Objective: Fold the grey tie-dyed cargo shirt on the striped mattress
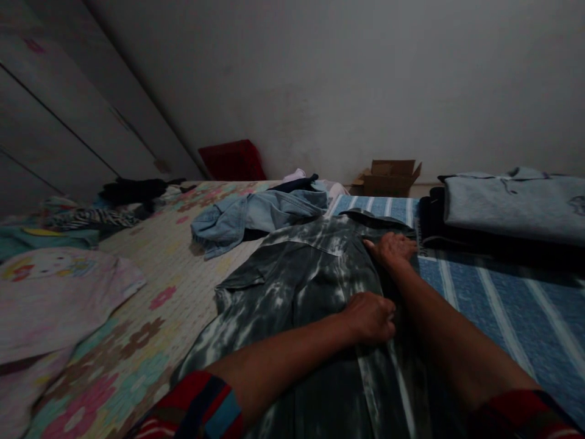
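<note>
A dark grey tie-dye shirt (315, 286) with pale streaks lies spread in front of me, its collar end pointing away and one short sleeve out to the left. My left hand (370, 318) is closed on the shirt's right part, fingers curled down into the cloth. Farther up, my right hand (393, 249) rests flat near the collar, thumb apart from the fingers, pressing on the fabric. Both forearms come in from the bottom in red patterned sleeves. Just beyond the shirt's left shoulder is a crumpled light blue denim garment (260, 216).
Folded clothes with a grey top (512, 201) are stacked at the right on a blue striped cloth (493, 305). A floral bedspread (155, 299) covers the left, holding a pink printed top (64, 299) and dark clothes (132, 190). Behind stand a cardboard box (386, 183) and red object (233, 160).
</note>
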{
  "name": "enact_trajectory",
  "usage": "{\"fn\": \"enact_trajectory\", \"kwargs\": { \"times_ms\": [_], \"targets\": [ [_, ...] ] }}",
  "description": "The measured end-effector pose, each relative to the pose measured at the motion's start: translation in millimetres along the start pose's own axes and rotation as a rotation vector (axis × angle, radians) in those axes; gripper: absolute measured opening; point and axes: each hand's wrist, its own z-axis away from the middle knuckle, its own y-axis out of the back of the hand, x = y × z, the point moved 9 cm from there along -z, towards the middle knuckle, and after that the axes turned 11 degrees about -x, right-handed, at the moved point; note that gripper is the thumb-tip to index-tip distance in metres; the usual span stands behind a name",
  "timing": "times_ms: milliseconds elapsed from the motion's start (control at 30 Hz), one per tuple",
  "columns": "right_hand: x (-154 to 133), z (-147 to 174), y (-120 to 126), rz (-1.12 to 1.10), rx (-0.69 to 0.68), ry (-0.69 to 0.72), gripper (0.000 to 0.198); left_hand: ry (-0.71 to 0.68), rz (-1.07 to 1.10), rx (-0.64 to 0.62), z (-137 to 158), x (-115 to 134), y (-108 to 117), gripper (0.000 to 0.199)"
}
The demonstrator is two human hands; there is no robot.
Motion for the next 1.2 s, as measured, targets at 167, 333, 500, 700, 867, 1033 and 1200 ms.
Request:
{"fn": "enact_trajectory", "kwargs": {
  "times_ms": [167, 333, 500, 700, 867, 1033, 1200],
  "targets": [
    [0, 2, 1, 0.004, 0.054, -0.002, 0.086, 0.255, 0.238, 0.168, -8, -28, 13, 0.034],
    [1, 0, 0, -0.017, 0.047, 0.001, 0.088, 0.437, 0.361, 0.296, -25, -51, 35, 0.053],
    [0, -3, -5, -0.011, 0.009, 0.035, 0.089, 0.499, 0.450, 0.253, -39, -71, 39, 0.046],
    [0, -2, -5, 0.008, 0.022, 0.033, 0.088, 0.502, 0.466, 0.248, -39, -81, 39, 0.037],
    [0, -1, -3, 0.017, 0.063, 0.046, 0.083, 0.356, 0.445, 0.320, -34, -80, 43, 0.023],
    [2, -3, -1, -0.014, 0.042, 0.020, 0.083, 0.203, 0.727, 0.303, -29, -86, 25, 0.016],
    [4, -2, 5, -0.048, 0.047, -0.019, 0.080, 0.187, 0.660, 0.287, -29, -81, 23, 0.011]
  ]
}}
